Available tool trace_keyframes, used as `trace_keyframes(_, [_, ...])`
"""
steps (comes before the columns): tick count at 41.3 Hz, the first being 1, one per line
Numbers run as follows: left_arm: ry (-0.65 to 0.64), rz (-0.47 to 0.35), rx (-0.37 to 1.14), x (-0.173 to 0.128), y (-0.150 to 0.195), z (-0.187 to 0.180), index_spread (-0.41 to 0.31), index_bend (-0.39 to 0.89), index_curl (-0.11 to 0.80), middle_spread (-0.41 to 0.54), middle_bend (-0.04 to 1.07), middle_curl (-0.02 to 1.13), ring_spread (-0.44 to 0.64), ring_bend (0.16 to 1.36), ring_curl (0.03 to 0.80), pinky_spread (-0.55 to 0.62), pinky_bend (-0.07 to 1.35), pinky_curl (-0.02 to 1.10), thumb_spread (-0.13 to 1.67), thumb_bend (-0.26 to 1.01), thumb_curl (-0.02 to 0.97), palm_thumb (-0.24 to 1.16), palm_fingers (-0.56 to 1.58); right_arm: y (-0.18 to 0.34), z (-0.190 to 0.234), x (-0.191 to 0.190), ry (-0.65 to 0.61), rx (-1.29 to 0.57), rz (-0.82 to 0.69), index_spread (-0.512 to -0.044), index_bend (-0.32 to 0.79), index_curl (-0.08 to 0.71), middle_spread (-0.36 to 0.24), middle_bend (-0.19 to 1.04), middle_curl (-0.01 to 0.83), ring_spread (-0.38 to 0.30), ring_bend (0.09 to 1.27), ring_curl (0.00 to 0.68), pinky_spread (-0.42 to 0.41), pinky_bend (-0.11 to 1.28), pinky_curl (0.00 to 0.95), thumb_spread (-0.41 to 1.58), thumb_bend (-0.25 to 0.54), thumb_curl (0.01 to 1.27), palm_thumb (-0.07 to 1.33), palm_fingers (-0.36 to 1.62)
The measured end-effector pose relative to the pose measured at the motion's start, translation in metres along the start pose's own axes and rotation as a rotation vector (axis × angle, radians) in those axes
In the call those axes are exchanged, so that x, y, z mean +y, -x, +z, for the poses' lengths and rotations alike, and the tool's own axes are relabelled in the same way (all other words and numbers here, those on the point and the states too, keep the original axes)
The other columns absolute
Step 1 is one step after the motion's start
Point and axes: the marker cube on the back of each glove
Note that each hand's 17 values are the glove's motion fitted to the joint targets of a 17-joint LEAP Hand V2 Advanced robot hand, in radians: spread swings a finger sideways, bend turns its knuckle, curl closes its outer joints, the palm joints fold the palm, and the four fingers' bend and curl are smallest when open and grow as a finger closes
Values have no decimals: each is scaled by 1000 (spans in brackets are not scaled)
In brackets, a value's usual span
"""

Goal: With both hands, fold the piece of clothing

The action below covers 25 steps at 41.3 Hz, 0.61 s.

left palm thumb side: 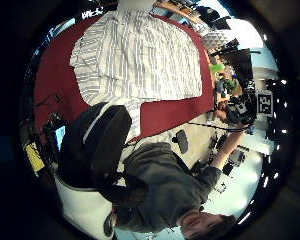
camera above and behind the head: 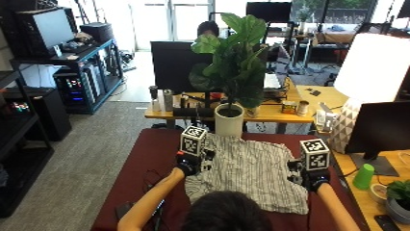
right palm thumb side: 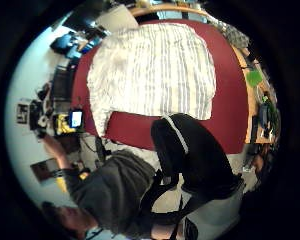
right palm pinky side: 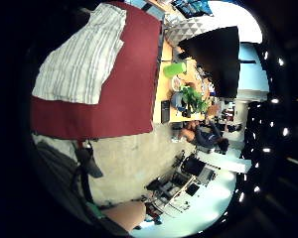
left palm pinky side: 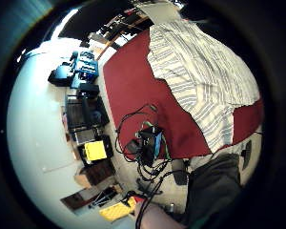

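A white and grey striped garment point(camera above and behind the head: 249, 171) lies spread flat on the dark red table point(camera above and behind the head: 154, 159). My left hand point(camera above and behind the head: 187, 166) hovers by the garment's left edge. My right hand point(camera above and behind the head: 313, 179) hovers near its right edge. Both palms are well above the cloth: the palm views take in the whole garment point(left palm thumb side: 140, 55) point(right palm thumb side: 155, 70) from a distance. Part of each black glove shows there, the left hand point(left palm thumb side: 102, 145) and the right hand point(right palm thumb side: 190, 155), with nothing in either. One sleeve point(left palm pinky side: 219, 129) reaches the table's near edge.
A potted plant point(camera above and behind the head: 229, 120) stands just past the table's far edge. To the right are a wooden desk with a green cup point(camera above and behind the head: 363, 175), a monitor point(camera above and behind the head: 378, 130) and a white lamp point(camera above and behind the head: 375, 62). Bare red table lies left of the garment.
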Motion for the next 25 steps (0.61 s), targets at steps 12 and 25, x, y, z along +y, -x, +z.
trace_keyframes(12, [17, -27, 15, 5, 3, -2, 0, 197, 175, 143, 145, 105, 223, 541, 192, 306, 349, 177, 903, 59, 92, 183, 262, -3, -1, 1, -32, -37, -13, -314, 138, 136, -30, 197, 164, 25, 445, 199, 183, 450, 220, 954, 193, 114, 385, 370])
trace_keyframes(25, [26, 4, 13, 0, 0, 15, -7, 197, 272, 160, 151, 151, 256, 554, 222, 341, 351, 233, 1065, 1, 148, 197, 243, -1, 13, -18, 10, -56, -17, -343, 139, 189, -27, 201, 243, 29, 440, 238, 200, 440, 266, 1139, 128, 160, 410, 375])
